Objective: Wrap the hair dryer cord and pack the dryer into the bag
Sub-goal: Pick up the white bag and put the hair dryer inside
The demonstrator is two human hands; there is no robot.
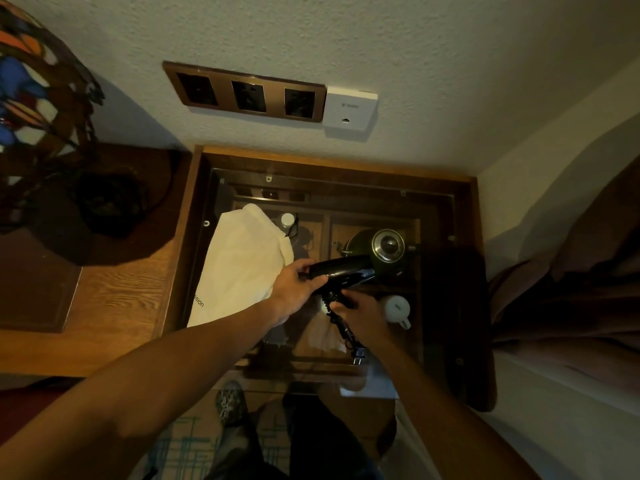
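Observation:
A black hair dryer (346, 271) is held level above a glass-topped table (446, 216). My left hand (298, 285) grips the rear of its barrel. My right hand (360, 317) is closed around the handle just below the barrel, where the cord leaves it. The black coiled cord (341, 329) hangs down past my right wrist and ends in a plug (358, 356). A white cloth bag (242, 268) lies flat on the glass to the left of the dryer, with printed letters near its front corner.
Under the glass sit a dark green kettle (381, 249), a white mug (398, 310) and a small bottle (287, 221). A stained-glass lamp (38, 98) stands on the wooden desk (117, 296) at left. Wall sockets (247, 95) are above; bedding (568, 271) lies to the right.

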